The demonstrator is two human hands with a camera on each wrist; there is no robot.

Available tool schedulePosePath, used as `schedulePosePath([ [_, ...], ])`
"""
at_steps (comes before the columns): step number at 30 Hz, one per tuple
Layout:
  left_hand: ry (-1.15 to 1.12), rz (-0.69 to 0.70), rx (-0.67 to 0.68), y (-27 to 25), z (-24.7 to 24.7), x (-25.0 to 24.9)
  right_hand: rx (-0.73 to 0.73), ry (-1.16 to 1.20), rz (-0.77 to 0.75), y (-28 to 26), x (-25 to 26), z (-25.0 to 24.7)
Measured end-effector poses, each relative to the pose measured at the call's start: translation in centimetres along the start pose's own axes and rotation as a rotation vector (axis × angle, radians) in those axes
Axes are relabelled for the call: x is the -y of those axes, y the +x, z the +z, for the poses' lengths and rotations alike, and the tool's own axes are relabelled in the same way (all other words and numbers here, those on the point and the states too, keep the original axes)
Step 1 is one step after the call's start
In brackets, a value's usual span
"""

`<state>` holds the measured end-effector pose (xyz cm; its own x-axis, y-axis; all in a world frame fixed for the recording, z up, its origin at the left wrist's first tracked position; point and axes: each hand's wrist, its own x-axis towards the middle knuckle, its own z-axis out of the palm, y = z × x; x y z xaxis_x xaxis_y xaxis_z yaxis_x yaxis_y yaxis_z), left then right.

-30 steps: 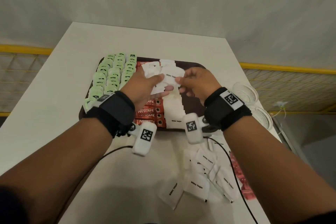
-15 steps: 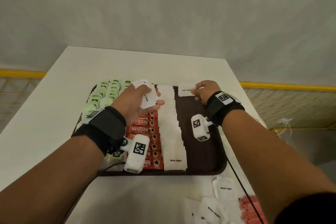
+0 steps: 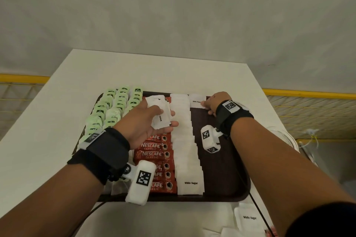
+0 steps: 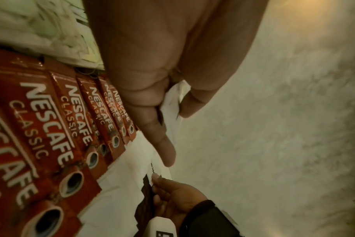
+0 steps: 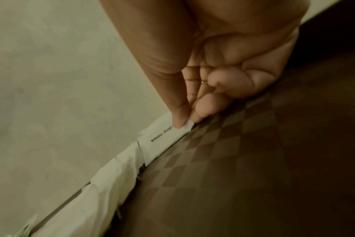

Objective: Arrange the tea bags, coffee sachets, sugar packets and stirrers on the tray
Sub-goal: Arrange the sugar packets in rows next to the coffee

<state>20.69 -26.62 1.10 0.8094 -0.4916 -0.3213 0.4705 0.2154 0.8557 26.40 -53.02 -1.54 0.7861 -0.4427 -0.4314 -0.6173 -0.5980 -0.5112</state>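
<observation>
A dark brown tray [image 3: 227, 183] on the white table carries green tea bags [image 3: 113, 106] at the left, red Nescafe sachets [image 3: 156, 152] beside them, and a column of white sugar packets [image 3: 185, 140]. My left hand [image 3: 146, 121] hovers over the sachets and holds a small bunch of white sugar packets [image 3: 159, 113]. My right hand [image 3: 213, 104] is at the tray's far edge, pinching the corner of one white sugar packet [image 3: 196, 101] that starts a second column; the pinch shows in the right wrist view [image 5: 180, 123].
Loose sugar packets [image 3: 248, 217] lie on the table in front of the tray at the right, with red sachets just at the frame's bottom edge. A clear plastic container [image 3: 285, 138] stands right of the tray. The tray's right part [image 3: 221, 159] is bare.
Both hands moved from the tray's middle to its far end. The right hand took one sugar packet from the left hand's bunch and set it down at the far edge.
</observation>
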Motion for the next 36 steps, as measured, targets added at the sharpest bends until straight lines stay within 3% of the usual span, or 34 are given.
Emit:
schedulePosePath([
  [3,0.042,0.001,-0.005,0.2,0.0,0.4,-0.058,-0.166,-0.013,-0.3,0.4,0.1],
  [6,0.077,0.022,-0.052,0.5,0.2,0.6,-0.122,-0.130,-0.189,-2.3,1.2,-0.6],
  [9,0.170,0.076,-0.110,1.0,0.7,0.6,0.049,0.060,-0.396,-6.3,2.8,-1.1],
  [12,0.289,0.125,-0.116,1.5,1.2,0.4,0.278,0.003,-0.522,-9.1,4.0,-1.0],
  [15,0.393,0.137,-0.042,1.7,1.6,0.3,0.314,-0.045,-0.537,-10.0,4.4,-0.9],
  [20,0.287,0.124,-0.096,1.9,1.6,0.0,0.291,0.070,-0.453,-9.1,3.7,-2.0],
  [27,0.190,0.047,-0.163,1.7,0.6,-0.2,0.065,0.702,-0.124,-5.6,1.1,-2.2],
  [32,0.190,0.025,-0.173,1.6,0.3,0.2,0.081,0.583,0.080,-3.7,0.0,-1.2],
  [36,0.182,0.029,-0.168,1.7,0.5,-0.2,0.131,0.370,0.127,-3.0,0.1,-0.8],
])
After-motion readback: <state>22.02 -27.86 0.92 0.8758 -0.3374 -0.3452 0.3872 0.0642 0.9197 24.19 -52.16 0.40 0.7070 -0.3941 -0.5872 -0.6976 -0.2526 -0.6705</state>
